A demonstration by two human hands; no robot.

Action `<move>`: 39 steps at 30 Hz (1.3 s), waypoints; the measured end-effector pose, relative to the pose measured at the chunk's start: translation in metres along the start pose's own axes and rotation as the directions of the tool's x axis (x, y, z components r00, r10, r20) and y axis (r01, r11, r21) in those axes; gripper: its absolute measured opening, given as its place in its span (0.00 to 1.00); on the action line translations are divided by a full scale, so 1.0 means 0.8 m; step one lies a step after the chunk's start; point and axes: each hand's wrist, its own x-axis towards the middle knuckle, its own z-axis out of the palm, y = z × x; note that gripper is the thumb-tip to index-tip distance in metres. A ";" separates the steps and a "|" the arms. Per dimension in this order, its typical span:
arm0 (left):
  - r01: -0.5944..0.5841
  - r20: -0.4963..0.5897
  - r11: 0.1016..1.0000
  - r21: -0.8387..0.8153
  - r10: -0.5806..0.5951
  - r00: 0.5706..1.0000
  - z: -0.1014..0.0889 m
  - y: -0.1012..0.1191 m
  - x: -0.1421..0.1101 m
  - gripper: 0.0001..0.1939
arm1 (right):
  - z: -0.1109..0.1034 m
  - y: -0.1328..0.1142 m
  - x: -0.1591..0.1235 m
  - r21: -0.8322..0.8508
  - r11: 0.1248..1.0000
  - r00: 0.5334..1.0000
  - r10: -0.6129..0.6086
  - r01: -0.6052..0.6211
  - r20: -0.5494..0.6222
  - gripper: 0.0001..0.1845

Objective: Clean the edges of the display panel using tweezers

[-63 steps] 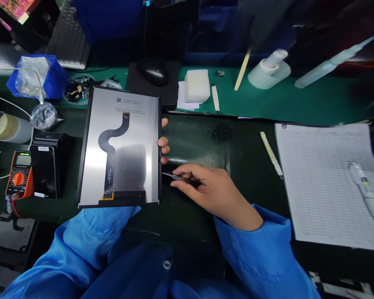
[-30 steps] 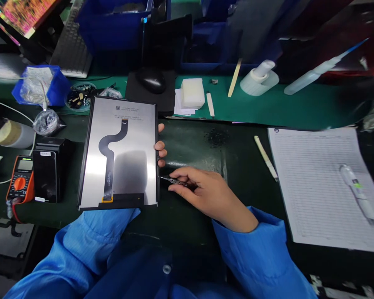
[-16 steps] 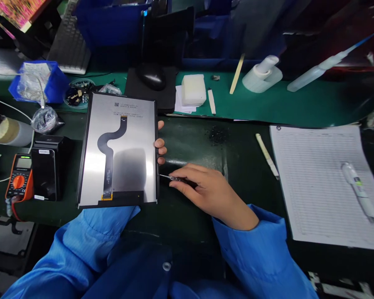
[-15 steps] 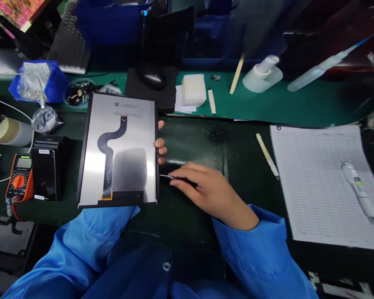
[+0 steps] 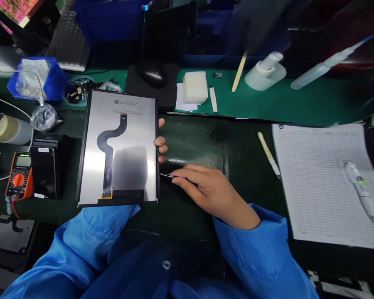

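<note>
Display panel (image 5: 118,166) lay back-up in the person's left hand (image 5: 162,143), its silver rear face carrying a black S-shaped flex cable (image 5: 107,166). The cable ran from an orange-edged tab (image 5: 106,195) at the near end toward a printed QR label (image 5: 116,101) at the far end. Only the left fingers (image 5: 161,141) showed, curled round the panel's right edge, so that grip was closed on the panel, with a blue sleeve (image 5: 96,236) passing beneath its near edge. The right hand (image 5: 212,191) pinched slim metal tweezers (image 5: 171,176) between thumb and fingers, their tips just at the panel's right edge. They looked closed, though the tips were too small to be sure, or to say whether they touched the edge.

On the dark surface (image 5: 190,145) to the right lay a white stick (image 5: 269,154) and a lined sheet (image 5: 318,182) with a pen (image 5: 361,191) on it. To the left stood an orange multimeter (image 5: 19,176) and a black phone-like device (image 5: 43,172). On the far green mat (image 5: 262,108) sat a computer mouse (image 5: 153,74) and a white foam block (image 5: 195,87).
</note>
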 end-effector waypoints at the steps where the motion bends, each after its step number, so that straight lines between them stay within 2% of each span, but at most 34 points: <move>1: 0.000 0.012 1.000 -0.011 0.000 1.000 -0.001 0.000 0.000 0.35 | 0.000 0.000 0.000 0.007 1.000 1.000 0.023 -0.023 -0.002 0.10; 4: 0.004 0.037 0.999 -0.037 -0.002 0.999 -0.005 0.000 0.002 0.37 | 0.000 -0.001 0.000 0.023 0.997 0.998 0.067 -0.067 -0.003 0.08; 10: 0.026 0.080 0.998 -0.052 -0.022 0.997 -0.011 -0.001 0.006 0.36 | -0.001 0.000 0.001 -0.003 1.000 1.000 -0.027 0.027 0.003 0.11; 15: -0.020 0.095 0.997 -0.073 0.027 0.995 -0.011 -0.002 0.001 0.39 | 0.001 -0.001 -0.001 0.011 0.997 0.997 0.071 -0.071 0.008 0.07; 18: -0.007 0.091 0.998 -0.057 0.012 0.996 -0.008 0.001 -0.001 0.38 | 0.000 -0.001 0.000 -0.001 1.000 1.000 0.008 -0.008 0.012 0.06; 21: 0.018 0.093 0.999 -0.045 -0.013 0.996 -0.010 0.002 0.002 0.39 | -0.001 0.000 0.000 -0.008 0.999 0.999 -0.045 0.045 0.004 0.09; 24: 0.012 0.126 0.998 -0.061 -0.004 0.992 -0.020 0.000 0.007 0.39 | 0.000 0.000 -0.002 0.005 1.000 1.000 0.005 -0.005 0.005 0.08; 27: 0.007 0.178 0.998 -0.069 0.005 0.984 -0.029 -0.003 0.010 0.34 | 0.001 0.000 -0.002 0.022 0.998 0.999 0.051 -0.051 0.007 0.07; 30: 0.003 0.186 0.998 -0.070 0.010 0.982 -0.030 -0.004 0.010 0.31 | 0.001 0.001 -0.001 0.012 1.000 1.000 -0.011 0.011 0.008 0.08; 33: 0.008 0.179 0.997 -0.079 0.006 0.984 -0.026 -0.003 0.009 0.36 | 0.001 0.002 0.000 -0.001 0.999 0.999 -0.046 0.046 0.003 0.10; 35: 0.015 0.176 0.996 -0.086 0.000 0.984 -0.026 -0.003 0.009 0.38 | 0.001 0.001 -0.001 0.000 1.000 1.000 -0.012 0.012 -0.003 0.09; 39: 0.001 0.183 0.995 -0.101 0.017 0.983 -0.030 -0.004 0.010 0.37 | 0.001 0.000 -0.001 0.017 0.999 0.999 0.041 -0.041 -0.009 0.07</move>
